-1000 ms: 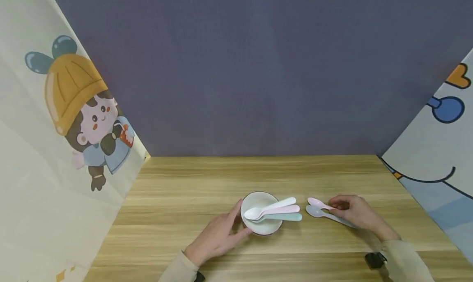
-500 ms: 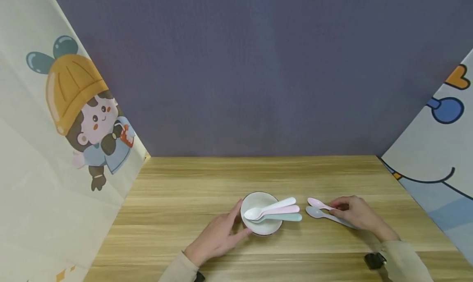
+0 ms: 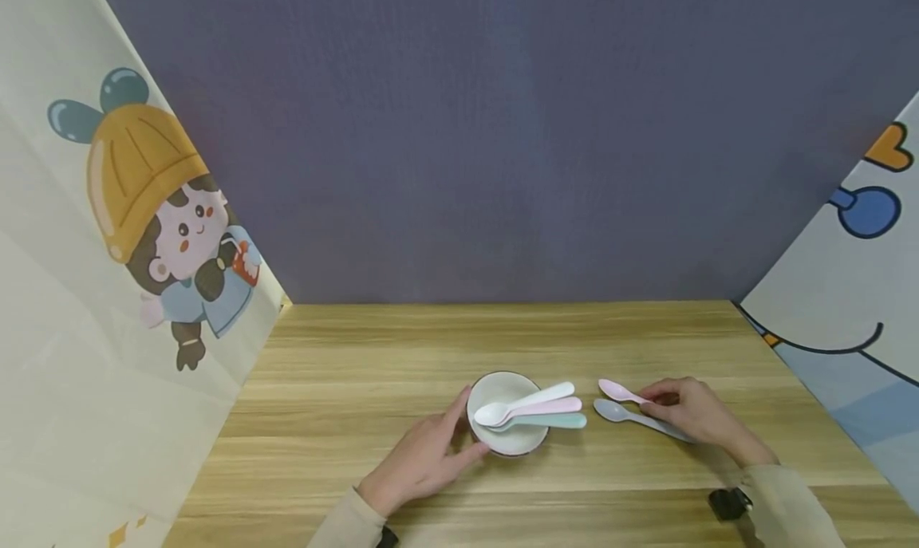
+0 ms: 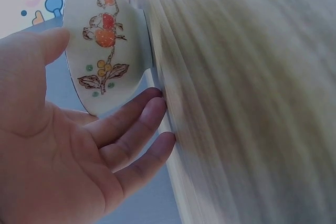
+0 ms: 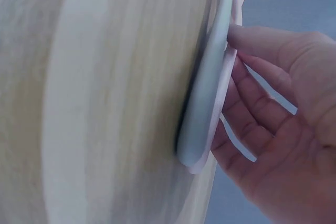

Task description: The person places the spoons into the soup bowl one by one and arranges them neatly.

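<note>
A white bowl (image 3: pixel 505 444) with a dark rim and fruit decoration on its outside (image 4: pixel 107 40) stands on the table. Three spoons rest in it, a white spoon (image 3: pixel 542 398), a pink one and a green spoon (image 3: pixel 549 422), handles sticking out rightward. My left hand (image 3: pixel 424 460) touches the bowl's left side, thumb and index finger spread along it. To the right, my right hand (image 3: pixel 692 411) pinches the handle of another pink spoon (image 3: pixel 617 391) between thumb and fingers. A grey spoon (image 3: pixel 613 410) lies right beside it, its handle (image 5: pixel 205 108) overlapping the pink one in the right wrist view.
The wooden table (image 3: pixel 359 356) ends at a dark grey back panel (image 3: pixel 502 173). Printed side panels with cartoon figures (image 3: pixel 179 229) flank it. A black device (image 3: pixel 728 504) is strapped at the right wrist.
The pink spoon in my right hand has shifted slightly, with its head now a little farther from the grey spoon's. My left hand and the bowl stay in place.
</note>
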A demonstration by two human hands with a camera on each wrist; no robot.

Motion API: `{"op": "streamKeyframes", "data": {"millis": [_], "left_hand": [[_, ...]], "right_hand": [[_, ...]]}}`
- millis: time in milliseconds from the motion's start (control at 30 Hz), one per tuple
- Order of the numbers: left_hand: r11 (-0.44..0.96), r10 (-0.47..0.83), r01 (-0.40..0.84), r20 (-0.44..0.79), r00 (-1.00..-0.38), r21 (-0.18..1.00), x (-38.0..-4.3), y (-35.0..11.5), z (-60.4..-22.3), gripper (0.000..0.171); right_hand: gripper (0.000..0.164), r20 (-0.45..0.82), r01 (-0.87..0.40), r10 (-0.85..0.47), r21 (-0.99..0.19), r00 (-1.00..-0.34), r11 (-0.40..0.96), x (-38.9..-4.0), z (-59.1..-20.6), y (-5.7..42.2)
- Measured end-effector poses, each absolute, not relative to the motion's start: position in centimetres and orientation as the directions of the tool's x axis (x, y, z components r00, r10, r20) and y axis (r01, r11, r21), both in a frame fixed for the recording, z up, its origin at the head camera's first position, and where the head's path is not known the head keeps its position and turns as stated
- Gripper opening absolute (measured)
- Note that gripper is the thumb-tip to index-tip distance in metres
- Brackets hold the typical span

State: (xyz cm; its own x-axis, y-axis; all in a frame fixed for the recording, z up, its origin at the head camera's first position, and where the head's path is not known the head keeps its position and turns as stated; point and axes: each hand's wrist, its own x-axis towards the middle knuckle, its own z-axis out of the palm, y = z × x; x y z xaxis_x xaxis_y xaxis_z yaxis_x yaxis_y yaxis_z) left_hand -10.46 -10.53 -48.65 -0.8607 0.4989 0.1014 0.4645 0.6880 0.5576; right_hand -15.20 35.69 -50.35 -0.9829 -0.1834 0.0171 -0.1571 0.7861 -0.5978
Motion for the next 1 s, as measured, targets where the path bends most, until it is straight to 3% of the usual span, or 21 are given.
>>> {"op": "streamKeyframes", "data": {"millis": [1000], "left_hand": [[0.693, 0.494, 0.451, 0.086, -0.865, 0.563, -10.5, -10.6, -48.8, 0.09]], "right_hand": [[0.02, 0.011, -0.167, -0.199, -0.592, -0.98, 0.789, -15.3, -48.6, 34.6]]}}
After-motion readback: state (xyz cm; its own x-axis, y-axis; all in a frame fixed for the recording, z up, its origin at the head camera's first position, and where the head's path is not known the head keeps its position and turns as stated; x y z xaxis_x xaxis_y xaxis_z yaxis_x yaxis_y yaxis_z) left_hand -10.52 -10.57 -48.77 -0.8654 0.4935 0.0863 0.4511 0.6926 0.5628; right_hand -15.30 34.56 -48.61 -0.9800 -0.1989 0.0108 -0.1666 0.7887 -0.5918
